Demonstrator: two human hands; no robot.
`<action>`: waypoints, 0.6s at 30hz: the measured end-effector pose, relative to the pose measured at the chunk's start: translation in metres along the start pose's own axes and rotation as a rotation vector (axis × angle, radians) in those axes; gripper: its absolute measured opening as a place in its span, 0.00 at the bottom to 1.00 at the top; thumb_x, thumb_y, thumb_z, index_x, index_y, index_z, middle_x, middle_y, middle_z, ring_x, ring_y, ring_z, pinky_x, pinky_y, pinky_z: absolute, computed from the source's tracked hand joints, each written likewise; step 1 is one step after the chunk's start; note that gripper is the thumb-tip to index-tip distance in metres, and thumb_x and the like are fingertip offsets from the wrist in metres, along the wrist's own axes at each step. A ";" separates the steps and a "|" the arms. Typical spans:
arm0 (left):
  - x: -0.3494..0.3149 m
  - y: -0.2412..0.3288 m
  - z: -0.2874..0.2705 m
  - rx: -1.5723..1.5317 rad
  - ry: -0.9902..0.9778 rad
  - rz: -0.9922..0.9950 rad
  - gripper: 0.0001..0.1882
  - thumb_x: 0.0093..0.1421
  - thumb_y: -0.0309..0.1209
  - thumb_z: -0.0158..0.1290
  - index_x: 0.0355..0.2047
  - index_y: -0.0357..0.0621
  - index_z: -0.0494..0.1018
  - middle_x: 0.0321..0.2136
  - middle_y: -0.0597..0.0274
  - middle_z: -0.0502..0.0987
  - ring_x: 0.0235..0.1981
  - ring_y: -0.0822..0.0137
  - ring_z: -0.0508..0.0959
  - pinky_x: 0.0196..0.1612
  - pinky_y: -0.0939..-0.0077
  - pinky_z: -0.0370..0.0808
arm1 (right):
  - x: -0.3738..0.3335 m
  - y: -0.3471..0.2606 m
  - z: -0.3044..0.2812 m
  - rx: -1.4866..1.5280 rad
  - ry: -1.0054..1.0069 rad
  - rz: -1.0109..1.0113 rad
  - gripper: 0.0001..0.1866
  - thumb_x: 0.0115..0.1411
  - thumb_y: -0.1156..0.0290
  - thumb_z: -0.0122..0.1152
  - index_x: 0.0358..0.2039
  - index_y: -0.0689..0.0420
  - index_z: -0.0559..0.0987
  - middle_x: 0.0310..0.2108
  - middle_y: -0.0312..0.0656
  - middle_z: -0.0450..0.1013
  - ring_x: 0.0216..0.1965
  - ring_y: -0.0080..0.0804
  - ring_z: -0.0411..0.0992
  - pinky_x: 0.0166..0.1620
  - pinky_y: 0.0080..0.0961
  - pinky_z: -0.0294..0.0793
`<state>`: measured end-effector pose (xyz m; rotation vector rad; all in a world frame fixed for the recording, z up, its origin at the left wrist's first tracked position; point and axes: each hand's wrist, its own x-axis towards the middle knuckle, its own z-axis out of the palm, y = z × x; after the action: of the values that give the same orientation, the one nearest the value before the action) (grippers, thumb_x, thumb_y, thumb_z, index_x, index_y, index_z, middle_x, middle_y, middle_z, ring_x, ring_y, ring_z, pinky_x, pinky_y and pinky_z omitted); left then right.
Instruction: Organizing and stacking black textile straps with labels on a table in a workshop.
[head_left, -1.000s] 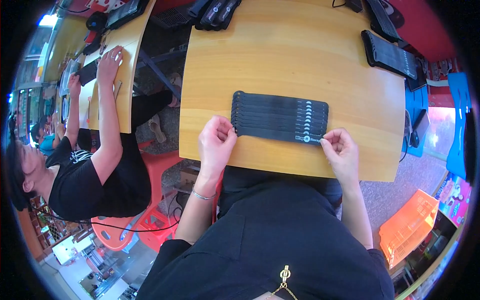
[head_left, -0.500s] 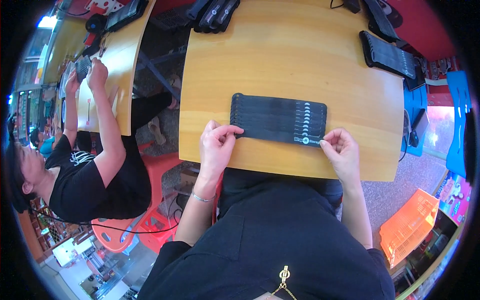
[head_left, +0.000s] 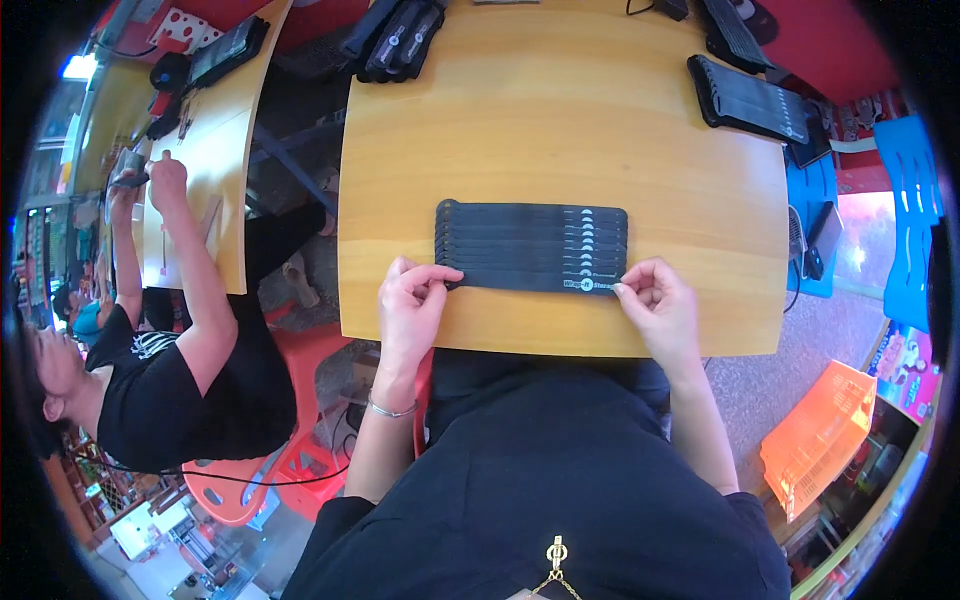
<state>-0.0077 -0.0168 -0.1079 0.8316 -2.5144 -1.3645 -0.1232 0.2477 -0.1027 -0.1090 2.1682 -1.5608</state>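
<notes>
A set of black fabric straps [head_left: 525,245] lies on the wooden table [head_left: 560,110] in front of me, overlapping in even steps. Each has a rounded left end and white print with a pale half-disc near the right. My left hand [head_left: 413,308] is closed in a pinch at the left end of the nearest strap. At that strap's right corner, my right hand [head_left: 660,308] pinches with thumb and forefinger. The strap lies along the near edge of the set, lined up with the others.
More black strap bundles [head_left: 400,40] sit at the table's far left corner, and another stack [head_left: 750,98] at the far right. On the left, a co-worker [head_left: 190,370] handles something at another table [head_left: 225,150]. An orange basket [head_left: 820,435] stands at lower right.
The whole view has shifted slightly, so the table appears farther left. My hands keep their pinch at both strap ends. The co-worker's hands have changed position.
</notes>
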 end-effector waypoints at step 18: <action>0.001 0.000 0.001 -0.005 -0.008 0.015 0.12 0.53 0.15 0.51 0.29 0.43 0.82 0.23 0.66 0.63 0.21 0.76 0.65 0.23 0.82 0.61 | 0.000 0.000 0.000 -0.126 0.085 -0.036 0.10 0.51 0.78 0.65 0.30 0.58 0.71 0.21 0.33 0.72 0.18 0.13 0.66 0.25 0.15 0.67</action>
<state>-0.0087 -0.0166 -0.1080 0.8058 -2.5167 -1.3717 -0.1231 0.2474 -0.1029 -0.1247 2.3429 -1.4715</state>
